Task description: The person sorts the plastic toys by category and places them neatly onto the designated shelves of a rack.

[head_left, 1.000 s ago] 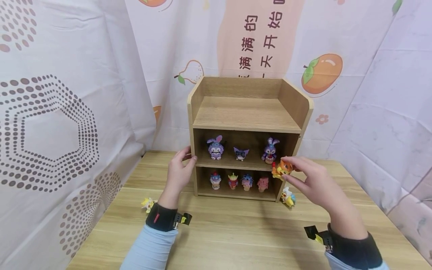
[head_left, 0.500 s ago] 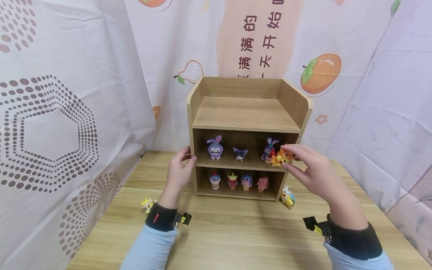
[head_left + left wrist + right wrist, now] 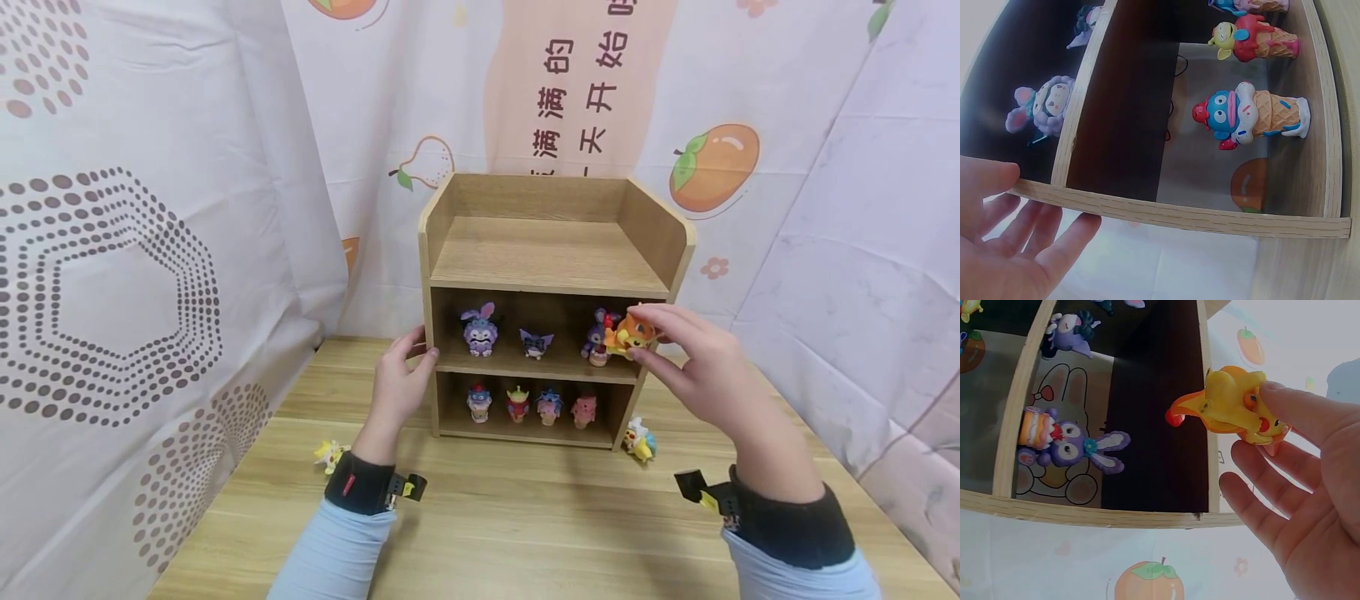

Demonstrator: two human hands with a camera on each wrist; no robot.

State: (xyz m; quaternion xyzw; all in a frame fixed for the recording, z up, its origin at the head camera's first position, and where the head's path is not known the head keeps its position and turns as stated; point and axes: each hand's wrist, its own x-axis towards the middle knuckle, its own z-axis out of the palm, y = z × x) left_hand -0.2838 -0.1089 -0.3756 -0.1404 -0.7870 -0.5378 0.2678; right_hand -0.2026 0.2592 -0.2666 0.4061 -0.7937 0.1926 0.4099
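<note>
My right hand (image 3: pixel 697 358) pinches an orange and yellow toy figurine (image 3: pixel 632 333) with a red tail tip, at the right front of the middle compartment. In the right wrist view the figurine (image 3: pixel 1232 403) is tilted between thumb and fingers, before the shelf's edge. Behind it, a purple rabbit figurine (image 3: pixel 1069 447) with a cake stands inside. My left hand (image 3: pixel 401 375) holds the left side panel of the wooden shelf (image 3: pixel 429 292), its thumb at the front edge and fingers along the outside. A purple eared figurine (image 3: pixel 478 331) and a small dark purple one (image 3: pixel 535 342) share that compartment.
Several figurines, including a red and green one (image 3: pixel 517 404) and a pink one (image 3: pixel 584 410), stand in the bottom compartment. A white and yellow figurine (image 3: pixel 639 440) lies right of the shelf; another yellow one (image 3: pixel 330 456) lies near my left wrist. A patterned curtain (image 3: pixel 390 92) hangs behind.
My right hand has raised the orange and yellow figurine from the level of the lower shelf board to the middle compartment, where it now partly covers the rabbit figurine. My left hand stays in place.
</note>
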